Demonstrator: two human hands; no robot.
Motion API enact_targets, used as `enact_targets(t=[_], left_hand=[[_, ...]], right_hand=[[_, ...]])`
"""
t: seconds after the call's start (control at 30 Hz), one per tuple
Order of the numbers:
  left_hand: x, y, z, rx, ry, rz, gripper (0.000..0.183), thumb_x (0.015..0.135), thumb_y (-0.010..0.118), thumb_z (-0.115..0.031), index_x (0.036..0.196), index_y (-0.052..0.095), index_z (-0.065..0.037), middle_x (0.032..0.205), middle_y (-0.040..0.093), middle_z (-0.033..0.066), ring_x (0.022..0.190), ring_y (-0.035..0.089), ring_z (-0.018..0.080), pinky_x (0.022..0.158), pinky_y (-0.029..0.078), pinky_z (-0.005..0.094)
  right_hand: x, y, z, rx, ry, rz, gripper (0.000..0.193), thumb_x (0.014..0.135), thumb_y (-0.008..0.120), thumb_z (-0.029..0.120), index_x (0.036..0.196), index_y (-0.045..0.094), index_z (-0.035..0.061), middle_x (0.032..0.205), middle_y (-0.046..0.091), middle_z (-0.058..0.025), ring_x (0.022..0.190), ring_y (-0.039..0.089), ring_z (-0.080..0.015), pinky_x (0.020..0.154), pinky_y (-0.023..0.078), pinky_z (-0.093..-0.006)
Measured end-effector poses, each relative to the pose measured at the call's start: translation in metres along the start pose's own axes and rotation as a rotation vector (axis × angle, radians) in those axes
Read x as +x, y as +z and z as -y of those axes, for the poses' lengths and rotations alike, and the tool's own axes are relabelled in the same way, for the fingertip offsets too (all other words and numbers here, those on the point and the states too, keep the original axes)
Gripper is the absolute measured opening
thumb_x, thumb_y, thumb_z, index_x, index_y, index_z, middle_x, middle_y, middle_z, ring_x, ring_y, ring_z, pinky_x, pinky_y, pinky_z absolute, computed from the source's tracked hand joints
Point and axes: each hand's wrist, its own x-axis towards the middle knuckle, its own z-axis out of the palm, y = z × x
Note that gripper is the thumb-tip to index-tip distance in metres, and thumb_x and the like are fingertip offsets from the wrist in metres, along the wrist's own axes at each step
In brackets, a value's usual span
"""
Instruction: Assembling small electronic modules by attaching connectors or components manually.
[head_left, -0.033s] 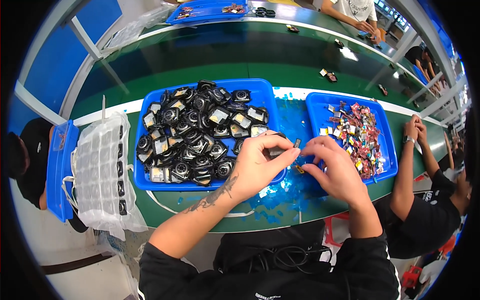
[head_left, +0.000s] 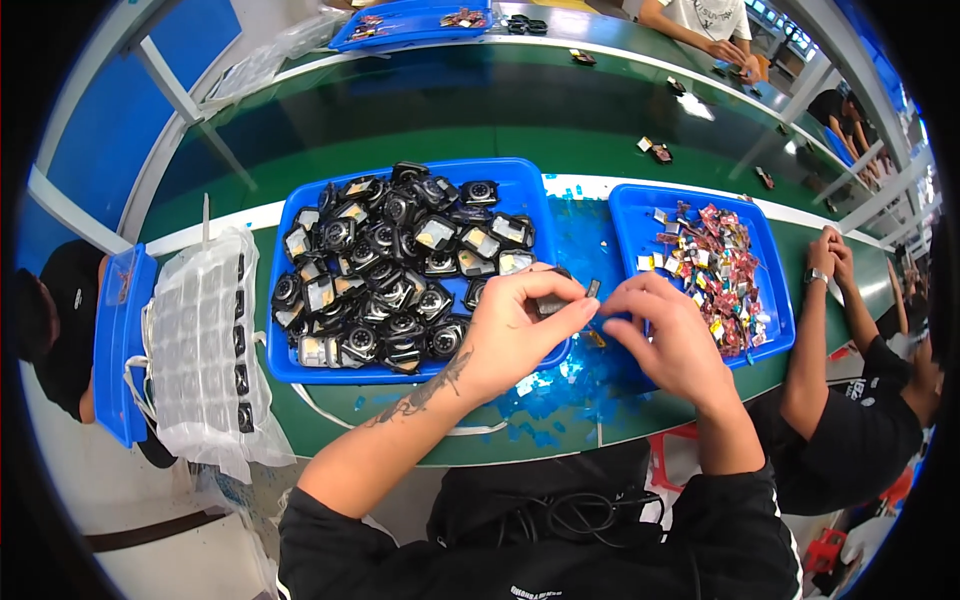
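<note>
My left hand (head_left: pixel 515 325) is closed, with thumb and forefinger pinching a dark watch case (head_left: pixel 550 303) that the fingers partly cover. A small grey rectangular piece (head_left: pixel 593 288) shows at its thumb tip. Close beside it, my right hand (head_left: pixel 665 330) has its fingers curled and its thumb bent in toward them. What lies between those fingertips is too small to make out. Just below the fingertips a small yellowish part (head_left: pixel 597 338) shows. Left of my hands, a blue tray (head_left: pixel 530 180) is heaped with black watch cases (head_left: pixel 385 265).
On the right, another blue tray (head_left: pixel 630 215) holds small red, white and yellow electronic parts (head_left: pixel 715 265). Blue film scraps (head_left: pixel 545 400) litter the green table between the trays. A clear plastic blister sheet (head_left: pixel 195 340) lies far left. Co-workers sit right and across the table.
My right thumb has shifted up very slightly toward the left hand's fingertips. Otherwise both hands and the trays stay practically where they were.
</note>
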Motion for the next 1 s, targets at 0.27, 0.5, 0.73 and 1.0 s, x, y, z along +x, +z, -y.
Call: enact_targets(t=[0.27,0.5,0.73,1.0], left_hand=[[-0.002,0.001,-0.008,-0.130,-0.250,0.285,0.013,0.090,0.066,-0.008,0.099,0.068,0.001,0.092,0.061,0.0036,0.073,0.058,0.0073,0.065,0.047,0.0211],[-0.001,0.000,0.002,-0.153,-0.013,0.027,0.041,0.096,0.047,-0.002,0.136,0.040,-0.005,0.118,0.059,0.0121,0.092,0.059,0.0124,0.077,0.049,0.0245],[-0.002,0.007,-0.006,-0.065,0.050,-0.029,0.053,0.093,0.049,0.006,0.143,0.033,-0.001,0.127,0.056,0.0160,0.115,0.058,0.0196,0.099,0.046,0.0312],[-0.005,0.004,-0.004,-0.167,0.019,0.121,0.047,0.094,0.053,0.003,0.140,0.043,0.003,0.127,0.058,0.0140,0.115,0.058,0.0170,0.099,0.047,0.0288]], right_hand=[[0.003,0.006,-0.007,0.773,-0.038,-0.026,0.014,0.087,0.065,-0.001,0.100,0.066,-0.0027,0.097,0.064,-0.0082,0.082,0.062,-0.0139,0.072,0.053,-0.0237],[-0.003,-0.002,-0.001,0.750,0.124,-0.310,0.012,0.086,0.066,-0.003,0.097,0.063,-0.0033,0.089,0.063,-0.0074,0.079,0.061,-0.0104,0.066,0.053,-0.0218],[0.005,0.009,0.014,0.629,0.139,-0.124,0.014,0.084,0.068,-0.003,0.098,0.068,-0.0014,0.096,0.068,-0.0089,0.079,0.064,-0.0111,0.067,0.055,-0.0233],[0.016,0.010,0.021,0.354,-0.052,-0.287,0.015,0.079,0.072,0.000,0.093,0.072,0.0019,0.082,0.070,-0.0091,0.067,0.064,-0.0155,0.058,0.050,-0.0269]])
